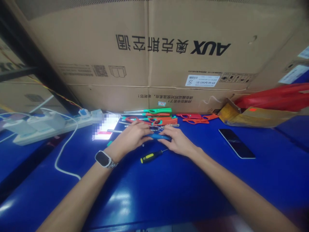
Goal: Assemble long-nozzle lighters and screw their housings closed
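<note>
On the blue surface (169,193), near its far edge, the left hand's (131,137) fingers pinch one end of a blue lighter (158,136); the right hand's (180,141) fingers pinch the other. A yellow-black screwdriver (151,157) lies just below, toward the near edge.

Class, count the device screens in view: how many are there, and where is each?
3: the watch on the left wrist, the lit screen beside the power strip, and the dark phone lying at right. More could be hidden.
</note>
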Action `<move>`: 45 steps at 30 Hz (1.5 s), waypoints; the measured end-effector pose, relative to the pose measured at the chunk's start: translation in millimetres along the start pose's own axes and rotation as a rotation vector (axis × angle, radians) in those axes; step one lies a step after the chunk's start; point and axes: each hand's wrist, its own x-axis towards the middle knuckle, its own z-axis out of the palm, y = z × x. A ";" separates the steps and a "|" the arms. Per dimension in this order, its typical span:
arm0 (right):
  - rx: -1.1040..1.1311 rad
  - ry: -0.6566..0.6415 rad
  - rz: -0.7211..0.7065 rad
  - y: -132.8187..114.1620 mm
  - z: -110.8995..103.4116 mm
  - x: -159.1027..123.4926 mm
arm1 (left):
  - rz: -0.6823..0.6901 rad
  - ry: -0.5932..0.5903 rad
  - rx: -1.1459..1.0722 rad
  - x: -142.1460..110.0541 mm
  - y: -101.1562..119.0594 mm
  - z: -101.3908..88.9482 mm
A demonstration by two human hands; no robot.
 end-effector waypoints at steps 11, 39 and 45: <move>0.109 0.250 0.112 -1.5 5.9 -0.8 | -0.357 0.797 -0.053 -6.7 10.9 -4.0; 0.830 0.177 0.372 -41.3 35.9 14.7 | -0.540 0.684 -1.770 36.2 47.8 7.7; 0.856 0.179 0.380 -41.7 41.7 16.3 | -0.522 0.606 -1.598 35.5 46.1 6.6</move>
